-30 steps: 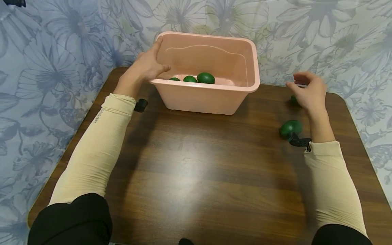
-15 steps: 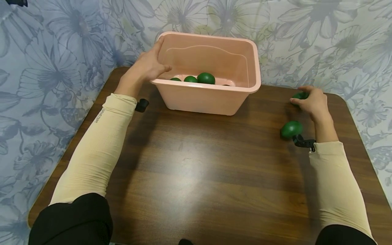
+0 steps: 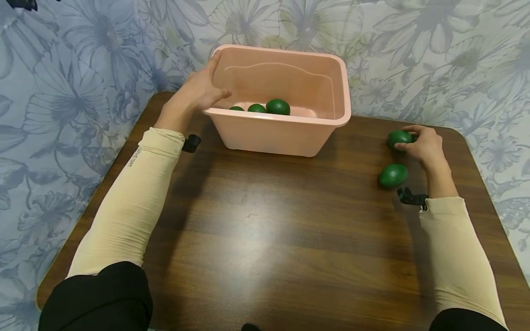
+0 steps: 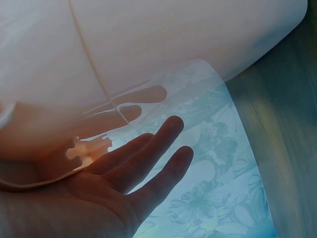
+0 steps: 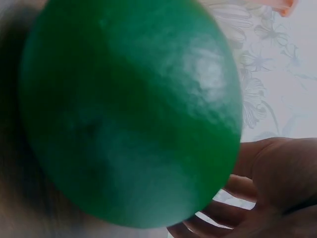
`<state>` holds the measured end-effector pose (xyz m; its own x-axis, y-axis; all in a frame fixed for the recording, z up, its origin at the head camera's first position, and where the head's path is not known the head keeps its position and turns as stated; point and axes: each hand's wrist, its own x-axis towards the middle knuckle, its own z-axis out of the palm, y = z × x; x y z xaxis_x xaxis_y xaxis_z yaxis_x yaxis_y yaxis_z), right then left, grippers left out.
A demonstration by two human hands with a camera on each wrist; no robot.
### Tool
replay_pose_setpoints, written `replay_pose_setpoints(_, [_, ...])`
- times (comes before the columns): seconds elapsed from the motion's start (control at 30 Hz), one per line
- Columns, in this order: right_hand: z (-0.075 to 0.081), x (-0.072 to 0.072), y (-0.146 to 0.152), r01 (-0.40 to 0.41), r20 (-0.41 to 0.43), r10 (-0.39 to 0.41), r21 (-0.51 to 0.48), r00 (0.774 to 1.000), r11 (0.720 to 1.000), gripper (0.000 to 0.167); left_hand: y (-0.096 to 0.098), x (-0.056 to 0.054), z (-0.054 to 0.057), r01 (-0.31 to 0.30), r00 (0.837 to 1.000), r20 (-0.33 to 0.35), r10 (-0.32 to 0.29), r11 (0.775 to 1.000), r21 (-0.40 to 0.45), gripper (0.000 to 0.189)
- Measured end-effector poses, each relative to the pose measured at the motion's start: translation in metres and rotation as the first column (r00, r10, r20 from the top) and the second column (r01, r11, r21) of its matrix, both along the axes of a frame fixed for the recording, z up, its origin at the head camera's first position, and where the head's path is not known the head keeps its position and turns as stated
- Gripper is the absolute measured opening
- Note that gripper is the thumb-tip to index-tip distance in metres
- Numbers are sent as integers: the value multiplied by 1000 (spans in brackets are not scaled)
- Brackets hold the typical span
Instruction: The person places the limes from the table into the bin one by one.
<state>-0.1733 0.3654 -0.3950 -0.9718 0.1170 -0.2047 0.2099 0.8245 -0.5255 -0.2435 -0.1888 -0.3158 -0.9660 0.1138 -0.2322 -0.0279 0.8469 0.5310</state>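
At the table's far right, my right hand [image 3: 423, 143] has thumb and fingers around the farther green egg-shaped fruit [image 3: 400, 138]. A second green fruit [image 3: 393, 175] lies just nearer on the wood; a green fruit [image 5: 131, 114] fills much of the right wrist view, with the right hand [image 5: 262, 191] partly behind it. My left hand [image 3: 198, 94] rests on the left rim of a pink plastic tub [image 3: 273, 135]. In the left wrist view, the left hand [image 4: 133, 183] has its fingers extended alongside the tub's glossy outer wall. Several green fruits [image 3: 278, 107] lie inside the tub, partly hidden by its front wall.
The brown wooden table [image 3: 256, 239] has rounded corners and meets a flower-patterned wall [image 3: 414, 50] at the back. The tub stands near the table's back edge. Another bit of the tub's pink rim [image 5: 285, 5] shows at the top of the right wrist view.
My right hand has come down from above and taken hold of the farther fruit. That fruit shows slightly left and nearer than half a second ago. The left hand stays on the tub.
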Motion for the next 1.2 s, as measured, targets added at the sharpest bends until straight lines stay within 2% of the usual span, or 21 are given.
replay_pose_setpoints(0.13, [-5,2,-1,-20,3,21,-18,1000,1000,70,0,-1,-1,2,1000,-1,-2,1000,0,102])
replay_pose_setpoints(0.27, [-8,4,-2,6,5,-6,-73,1000,997,72,0,0,-1,5,1000,-6,-5,1000,-3,101])
replay_pose_setpoints(0.43, [-6,5,-8,32,-64,-38,-93,997,995,72,1,1,0,11,1000,-6,-11,1000,-4,100])
replay_pose_setpoints(0.53, [3,4,-17,24,-119,-36,-96,992,995,74,1,1,1,10,1000,-1,-10,1000,-4,101])
replay_pose_setpoints(0.7, [28,1,-39,3,-218,-25,-98,976,995,74,0,2,2,6,1000,-9,-6,1000,0,100])
replay_pose_setpoints(0.83, [45,-4,-56,-10,-283,-33,-149,959,989,69,0,2,2,7,1000,-11,-7,1000,0,99])
replay_pose_setpoints(1.2, [69,-7,-98,-12,-429,-104,-260,897,965,67,0,1,2,14,1000,-7,-14,1000,-7,100])
